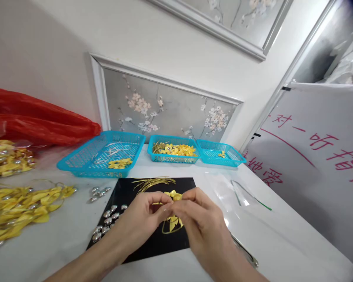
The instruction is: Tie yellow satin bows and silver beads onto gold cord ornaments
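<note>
My left hand [148, 215] and my right hand [201, 215] meet fingertip to fingertip above a black mat [153, 246]. Both are closed in a pinch on a yellow ribbon flower [174, 194], whose petals show above and below the fingers. The exact spot they grip is hidden. More yellow petals and a loop of gold cord [168, 231] lie beneath my hands. Several silver beads [107, 214] rest on the mat's left side, beside my left forearm. A bundle of thin gold cords [153, 182] lies along the mat's far edge.
Three blue baskets stand along the wall: a left one [76, 168] with yellow pieces and white strips, a middle one [175, 158] with yellow flowers, and a right one [223, 161]. Finished-looking yellow strands [20, 207] spread at left. Tweezers [244, 250] and a clear bag [223, 192] lie right.
</note>
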`<control>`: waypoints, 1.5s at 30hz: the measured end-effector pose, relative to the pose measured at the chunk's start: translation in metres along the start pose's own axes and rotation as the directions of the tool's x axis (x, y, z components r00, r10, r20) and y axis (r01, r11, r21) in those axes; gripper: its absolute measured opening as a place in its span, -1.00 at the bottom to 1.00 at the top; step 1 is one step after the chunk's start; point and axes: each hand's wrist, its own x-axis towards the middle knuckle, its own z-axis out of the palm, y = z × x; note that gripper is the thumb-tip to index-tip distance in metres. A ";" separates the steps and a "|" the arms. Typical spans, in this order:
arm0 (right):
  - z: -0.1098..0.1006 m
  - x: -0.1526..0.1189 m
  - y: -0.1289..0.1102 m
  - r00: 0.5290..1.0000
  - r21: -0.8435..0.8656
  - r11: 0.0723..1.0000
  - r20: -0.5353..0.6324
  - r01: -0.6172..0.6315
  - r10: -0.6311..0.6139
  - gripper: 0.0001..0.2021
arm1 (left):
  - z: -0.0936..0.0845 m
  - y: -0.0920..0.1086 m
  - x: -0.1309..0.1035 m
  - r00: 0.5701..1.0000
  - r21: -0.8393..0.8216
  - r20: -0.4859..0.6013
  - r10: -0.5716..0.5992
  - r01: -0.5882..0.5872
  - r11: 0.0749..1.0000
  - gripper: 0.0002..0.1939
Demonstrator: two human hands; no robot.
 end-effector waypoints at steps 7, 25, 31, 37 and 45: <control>0.002 -0.008 0.023 1.000 -0.258 0.966 -0.006 0.008 -0.010 -0.76 | 0.003 0.002 0.000 1.000 -0.034 0.014 -0.003 0.003 0.999 -0.68; 0.004 -0.012 0.034 0.985 -0.469 0.871 -0.018 0.143 -0.172 -0.69 | 0.003 -0.009 0.006 0.999 -0.132 0.027 -0.045 0.049 0.990 -0.64; 0.004 -0.013 0.034 0.993 -0.455 0.885 -0.012 0.097 -0.115 -0.73 | 0.004 -0.011 0.008 0.999 -0.156 0.010 -0.053 0.053 0.986 -0.59; 0.006 -0.013 0.033 0.991 -0.493 0.863 -0.011 0.111 -0.133 -0.73 | 0.005 -0.014 0.010 0.999 -0.163 0.025 -0.043 0.047 0.985 -0.60; 0.006 -0.013 0.036 0.983 -0.544 0.825 -0.003 0.154 -0.186 -0.73 | 0.007 -0.010 0.009 0.996 -0.196 -0.001 -0.094 0.091 0.976 -0.55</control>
